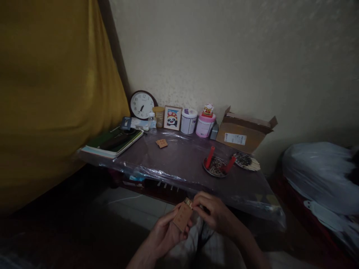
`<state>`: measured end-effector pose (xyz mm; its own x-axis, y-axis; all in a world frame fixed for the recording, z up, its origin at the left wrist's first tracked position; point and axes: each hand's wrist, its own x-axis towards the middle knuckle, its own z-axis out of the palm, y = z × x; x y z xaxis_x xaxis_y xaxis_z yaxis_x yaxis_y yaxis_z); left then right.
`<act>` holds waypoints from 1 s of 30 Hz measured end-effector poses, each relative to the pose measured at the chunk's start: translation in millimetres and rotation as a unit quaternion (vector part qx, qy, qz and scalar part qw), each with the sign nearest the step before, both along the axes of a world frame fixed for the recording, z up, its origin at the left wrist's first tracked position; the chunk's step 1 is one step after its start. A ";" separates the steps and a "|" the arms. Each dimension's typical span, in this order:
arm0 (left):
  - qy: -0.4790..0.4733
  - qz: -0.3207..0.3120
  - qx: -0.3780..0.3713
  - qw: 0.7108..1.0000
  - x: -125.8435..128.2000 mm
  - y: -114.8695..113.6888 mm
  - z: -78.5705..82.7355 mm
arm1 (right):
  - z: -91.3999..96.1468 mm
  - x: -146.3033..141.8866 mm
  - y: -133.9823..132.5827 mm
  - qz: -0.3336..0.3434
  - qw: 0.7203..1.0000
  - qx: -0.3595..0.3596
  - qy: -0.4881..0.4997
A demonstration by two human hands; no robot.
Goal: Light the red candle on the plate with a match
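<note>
My left hand (169,232) is wrapped round a small orange-brown matchbox (183,218), tilted upward in front of the table's near edge. Pale sticks that look like matches show at the box's open upper end. My right hand (210,210) has its fingertips pinched together at that end; whatever lies between them is too small to make out. On the table beyond are a metal dish (215,175) with dark bits in it and two red candles, one upright (210,157) and one leaning (230,164). Beside it lies a plate of matchsticks (254,164), many with dark ends.
Flat orange-brown pieces (162,143) lie on the plastic-covered table (179,160). Along the wall stand a clock (142,105), a framed panda picture (172,118), two tubs (189,121) and an open cardboard box (244,132). Books (114,142) are at left, beside a yellow curtain (56,93).
</note>
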<state>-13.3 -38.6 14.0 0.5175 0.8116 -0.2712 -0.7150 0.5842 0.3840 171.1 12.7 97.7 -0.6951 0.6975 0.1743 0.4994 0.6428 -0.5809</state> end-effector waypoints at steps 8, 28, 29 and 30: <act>-0.024 -0.027 0.000 0.999 -3.8 0.3 5.7 | 12.5 -0.3 0.8 0.049 0.998 -0.007 -0.030; -0.017 -0.021 -0.025 0.999 -5.6 -1.1 3.3 | 17.4 1.4 6.2 0.011 0.995 0.026 -0.091; -0.014 -0.022 -0.020 0.999 -5.9 -1.0 2.7 | 18.3 1.8 6.4 0.005 0.996 0.031 -0.086; -0.012 -0.022 -0.016 1.000 -6.1 -1.0 2.2 | 19.6 2.1 6.4 0.001 0.996 0.037 -0.082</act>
<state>-19.4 -39.6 16.1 0.5589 0.7794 -0.2832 -0.6979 0.6265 0.3470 173.2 19.2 117.3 -0.7199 0.6854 0.1097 0.5818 0.6820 -0.4432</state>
